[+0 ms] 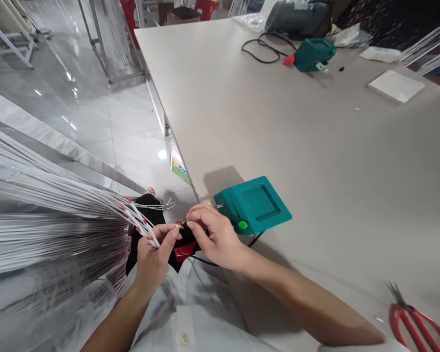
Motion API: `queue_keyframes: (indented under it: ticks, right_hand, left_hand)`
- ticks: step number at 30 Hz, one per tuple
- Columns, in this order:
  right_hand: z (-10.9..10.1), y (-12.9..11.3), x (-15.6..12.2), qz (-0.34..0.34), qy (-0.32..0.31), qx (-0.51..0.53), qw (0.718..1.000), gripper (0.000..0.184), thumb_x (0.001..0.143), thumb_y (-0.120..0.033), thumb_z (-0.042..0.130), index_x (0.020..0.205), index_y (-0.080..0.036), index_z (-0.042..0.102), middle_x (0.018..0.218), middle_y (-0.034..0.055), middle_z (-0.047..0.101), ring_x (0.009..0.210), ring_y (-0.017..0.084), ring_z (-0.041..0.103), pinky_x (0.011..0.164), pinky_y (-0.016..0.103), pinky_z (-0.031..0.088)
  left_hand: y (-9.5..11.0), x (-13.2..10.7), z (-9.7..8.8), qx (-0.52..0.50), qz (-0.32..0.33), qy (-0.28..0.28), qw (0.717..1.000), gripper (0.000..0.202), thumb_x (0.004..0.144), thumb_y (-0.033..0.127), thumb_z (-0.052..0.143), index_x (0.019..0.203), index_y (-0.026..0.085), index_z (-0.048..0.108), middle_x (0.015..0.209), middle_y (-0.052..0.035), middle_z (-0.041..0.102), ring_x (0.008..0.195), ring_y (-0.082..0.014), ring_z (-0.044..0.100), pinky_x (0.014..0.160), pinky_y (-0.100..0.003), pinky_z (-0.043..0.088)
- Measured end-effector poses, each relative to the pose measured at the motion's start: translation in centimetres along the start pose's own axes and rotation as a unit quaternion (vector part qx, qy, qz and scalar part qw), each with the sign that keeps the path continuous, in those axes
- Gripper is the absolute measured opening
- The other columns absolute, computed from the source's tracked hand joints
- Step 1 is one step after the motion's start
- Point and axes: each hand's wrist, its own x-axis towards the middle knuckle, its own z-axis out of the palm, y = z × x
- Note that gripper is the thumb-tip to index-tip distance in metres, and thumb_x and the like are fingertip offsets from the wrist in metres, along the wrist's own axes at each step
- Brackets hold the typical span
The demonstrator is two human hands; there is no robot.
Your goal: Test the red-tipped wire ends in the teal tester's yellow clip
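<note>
Currently L hand (pixel 154 259) pinches white wires (pixel 154 238); R hand (pixel 218 237) nearly closed, can't tell on what. Prob. mid wire-handling; next needs steady grip.

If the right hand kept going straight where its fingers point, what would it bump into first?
Probably the left hand, near its pinching thumb: the right hand points that way. Depth is hard to judge, so it might just miss.
</note>
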Motion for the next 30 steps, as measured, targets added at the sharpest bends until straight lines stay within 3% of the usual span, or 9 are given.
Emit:
queue_keyframes:
  ticks: [4, 8, 12, 15, 19, 22, 24, 30]
  right_hand:
    - [-1.5, 0.2, 0.3, -0.021, -0.004, -0.03, 0.999, 0.011, 0.084, -0.014, 0.044, 0.087, -0.019, 0.054, 0.087, 0.0077, 0.059, 0.087, 0.017, 0.056, 0.073, 0.031, 0.048]
    - [-2.3, 0.2, 0.9, -0.088, -0.114, -0.128, 0.981, 0.015, 0.085, -0.022, 0.046, 0.095, -0.019, 0.057, 0.103, 0.0089, 0.059, 0.086, 0.016, 0.058, 0.067, 0.026, 0.048]
    - [-2.6, -0.6, 1.8, -0.118, -0.223, -0.26, 0.932, 0.013, 0.081, -0.018, 0.046, 0.079, -0.016, 0.058, 0.084, 0.0067, 0.062, 0.067, 0.015, 0.058, 0.05, 0.025, 0.04]
    - [-2.8, -1.6, 2.5, -0.087, -0.291, -0.327, 0.895, 0.003, 0.07, -0.018, 0.055, 0.07, -0.016, 0.056, 0.074, 0.0062, 0.061, 0.055, 0.015, 0.054, 0.04, 0.026, 0.029]
    - [-3.0, -2.0, 3.1, -0.035, -0.346, -0.318, 0.882, 0.009, 0.068, -0.016, 0.057, 0.061, -0.017, 0.052, 0.063, 0.0037, 0.058, 0.049, 0.014, 0.052, 0.04, 0.026, 0.023]
    - [-3.2, -1.6, 2.9, -0.027, -0.349, -0.302, 0.887, 0.007, 0.068, -0.012, 0.057, 0.065, -0.017, 0.054, 0.065, 0.0038, 0.059, 0.053, 0.014, 0.053, 0.043, 0.026, 0.026]
    - [-3.4, -1.3, 2.6, -0.011, -0.332, -0.294, 0.896, 0.005, 0.072, -0.012, 0.054, 0.071, -0.017, 0.055, 0.07, 0.0043, 0.059, 0.055, 0.014, 0.054, 0.046, 0.025, 0.029]
    - [-3.7, -0.6, 1.9, 0.042, -0.156, -0.142, 0.977, 0.017, 0.087, -0.015, 0.041, 0.083, -0.015, 0.057, 0.081, 0.0053, 0.059, 0.072, 0.013, 0.055, 0.063, 0.023, 0.042]
  left_hand:
    - [0.7, 0.0, 0.2, 0.079, 0.033, 0.007, 0.996, 0.014, 0.069, 0.029, 0.065, 0.072, 0.016, 0.069, 0.065, -0.0032, 0.067, 0.061, -0.0146, 0.06, 0.057, -0.024, 0.047]
    - [0.4, 0.0, 0.2, 0.135, 0.075, -0.023, 0.988, 0.012, 0.07, 0.026, 0.064, 0.074, 0.017, 0.071, 0.064, -0.0024, 0.067, 0.06, -0.015, 0.059, 0.056, -0.023, 0.045]
    - [-0.1, 0.3, -0.4, 0.203, 0.186, -0.062, 0.959, 0.011, 0.07, 0.019, 0.062, 0.077, 0.02, 0.071, 0.071, -0.0032, 0.069, 0.064, -0.0159, 0.06, 0.062, -0.025, 0.045]
    - [0.0, 0.5, -0.9, 0.242, 0.252, -0.116, 0.93, 0.02, 0.071, 0.014, 0.058, 0.082, 0.023, 0.072, 0.078, -0.0051, 0.07, 0.071, -0.0174, 0.062, 0.066, -0.025, 0.047]
    - [-0.1, 0.4, -1.4, 0.27, 0.277, -0.166, 0.907, 0.027, 0.072, 0.012, 0.055, 0.09, 0.023, 0.071, 0.085, -0.0072, 0.069, 0.074, -0.018, 0.064, 0.064, -0.024, 0.048]
    - [-0.1, 0.3, -1.4, 0.258, 0.274, -0.123, 0.918, 0.022, 0.072, 0.013, 0.057, 0.086, 0.023, 0.071, 0.083, -0.006, 0.069, 0.074, -0.0176, 0.064, 0.065, -0.024, 0.049]
    - [0.0, 0.3, -1.2, 0.245, 0.237, -0.074, 0.937, 0.014, 0.072, 0.016, 0.06, 0.08, 0.021, 0.07, 0.077, -0.0043, 0.07, 0.071, -0.017, 0.063, 0.066, -0.025, 0.048]
    - [0.7, 0.3, -0.6, 0.185, 0.105, -0.029, 0.977, 0.011, 0.073, 0.026, 0.063, 0.076, 0.018, 0.069, 0.072, -0.0022, 0.07, 0.068, -0.0147, 0.063, 0.065, -0.023, 0.049]
